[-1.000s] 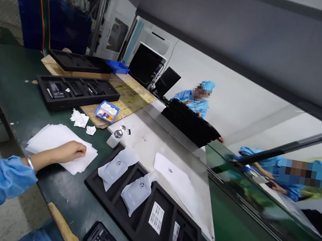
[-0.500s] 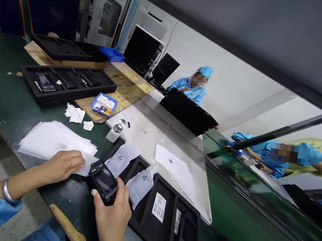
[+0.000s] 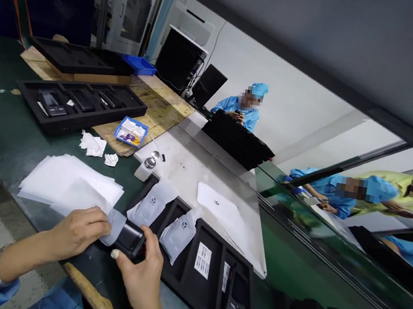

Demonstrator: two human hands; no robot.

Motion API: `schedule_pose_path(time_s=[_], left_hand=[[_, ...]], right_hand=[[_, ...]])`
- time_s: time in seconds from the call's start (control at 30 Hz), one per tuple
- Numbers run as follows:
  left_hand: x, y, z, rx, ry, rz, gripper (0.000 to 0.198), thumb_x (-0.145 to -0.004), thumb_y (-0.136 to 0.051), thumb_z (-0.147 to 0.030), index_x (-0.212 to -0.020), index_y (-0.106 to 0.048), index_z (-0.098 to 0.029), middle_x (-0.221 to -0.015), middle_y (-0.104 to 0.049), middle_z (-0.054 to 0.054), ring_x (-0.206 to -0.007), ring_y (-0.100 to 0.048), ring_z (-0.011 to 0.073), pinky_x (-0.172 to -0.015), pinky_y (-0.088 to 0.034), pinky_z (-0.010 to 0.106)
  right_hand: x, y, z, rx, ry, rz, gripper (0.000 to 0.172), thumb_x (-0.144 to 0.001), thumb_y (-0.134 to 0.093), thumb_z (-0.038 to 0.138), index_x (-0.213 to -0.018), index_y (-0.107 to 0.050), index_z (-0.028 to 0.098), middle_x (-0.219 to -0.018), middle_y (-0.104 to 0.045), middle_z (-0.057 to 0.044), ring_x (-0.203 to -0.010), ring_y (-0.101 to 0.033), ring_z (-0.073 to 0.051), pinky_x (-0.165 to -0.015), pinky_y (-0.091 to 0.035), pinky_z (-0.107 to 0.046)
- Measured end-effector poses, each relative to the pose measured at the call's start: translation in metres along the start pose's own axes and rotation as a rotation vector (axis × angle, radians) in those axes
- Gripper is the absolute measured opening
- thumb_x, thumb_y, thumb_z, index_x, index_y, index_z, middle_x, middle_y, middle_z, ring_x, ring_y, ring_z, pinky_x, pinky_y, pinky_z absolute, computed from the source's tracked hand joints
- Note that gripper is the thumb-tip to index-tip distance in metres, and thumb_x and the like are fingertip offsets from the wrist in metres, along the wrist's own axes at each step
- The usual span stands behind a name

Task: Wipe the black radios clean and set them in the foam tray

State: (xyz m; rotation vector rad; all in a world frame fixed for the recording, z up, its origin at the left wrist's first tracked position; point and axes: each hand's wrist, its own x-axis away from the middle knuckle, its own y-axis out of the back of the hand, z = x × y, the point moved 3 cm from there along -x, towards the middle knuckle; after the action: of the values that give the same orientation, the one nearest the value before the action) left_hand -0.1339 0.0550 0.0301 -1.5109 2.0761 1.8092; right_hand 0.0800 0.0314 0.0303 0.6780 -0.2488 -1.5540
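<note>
My right hand [image 3: 143,270] grips a black handheld device [image 3: 129,239] by its near end, thumb on one side and fingers on the other. Over the device's far end sits a translucent white plastic bag [image 3: 114,226], its edge pinched in my left hand [image 3: 85,229]. Beside my left hand lies a fanned stack of flat white bags [image 3: 67,179]. Just beyond the device, a black foam tray [image 3: 182,272] carries two bagged devices, one bagged device [image 3: 153,202] and another bagged device [image 3: 179,233], plus a label sheet [image 3: 203,260] and a bare device [image 3: 237,297].
A second black foam tray [image 3: 48,120] with several devices stands at the left. Near it are crumpled tissues [image 3: 92,144], a small blue box [image 3: 131,132] and a dispenser bottle [image 3: 145,168]. More white bags [image 3: 221,207] lie on the pale board. Co-workers in blue sit beyond.
The device's far end has gone into the mouth of the bag. My left hand has drawn the bag over it, away from the stack.
</note>
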Motion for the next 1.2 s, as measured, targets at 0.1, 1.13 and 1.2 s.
schedule_pose_path(time_s=[0.1,1.13,1.2], left_hand=[[-0.004,0.006,0.0,-0.015,-0.004,0.086,0.028,-0.09,-0.064,-0.024,-0.118,-0.061,-0.022,-0.139,-0.053,0.014,-0.125,-0.05,0.0315,-0.103,-0.046,0.048],[-0.043,-0.041,-0.044,0.33,0.064,-0.24,0.088,-0.09,-0.064,-0.024,-0.159,-0.009,-0.021,-0.111,-0.06,0.011,-0.102,-0.064,0.022,-0.09,-0.056,0.036],[-0.042,-0.043,-0.043,0.31,0.073,-0.25,0.088,-0.09,-0.064,-0.025,-0.159,-0.01,-0.022,-0.112,-0.06,0.011,-0.102,-0.064,0.0225,-0.09,-0.057,0.038]], right_hand=[[0.001,0.002,-0.002,-0.033,0.03,-0.004,0.068,-0.065,-0.086,0.031,-0.126,-0.059,0.02,-0.111,-0.068,-0.008,-0.1,-0.067,-0.025,-0.087,-0.056,-0.034],[-0.023,0.041,0.032,0.175,-0.092,0.137,0.03,-0.081,-0.061,0.013,-0.11,-0.067,0.019,-0.089,-0.067,-0.004,-0.081,-0.061,-0.02,-0.073,-0.045,-0.031],[-0.026,0.037,0.031,0.174,-0.041,0.17,0.021,-0.082,-0.058,0.011,-0.096,-0.07,0.02,-0.085,-0.067,-0.003,-0.081,-0.062,-0.02,-0.073,-0.044,-0.031]])
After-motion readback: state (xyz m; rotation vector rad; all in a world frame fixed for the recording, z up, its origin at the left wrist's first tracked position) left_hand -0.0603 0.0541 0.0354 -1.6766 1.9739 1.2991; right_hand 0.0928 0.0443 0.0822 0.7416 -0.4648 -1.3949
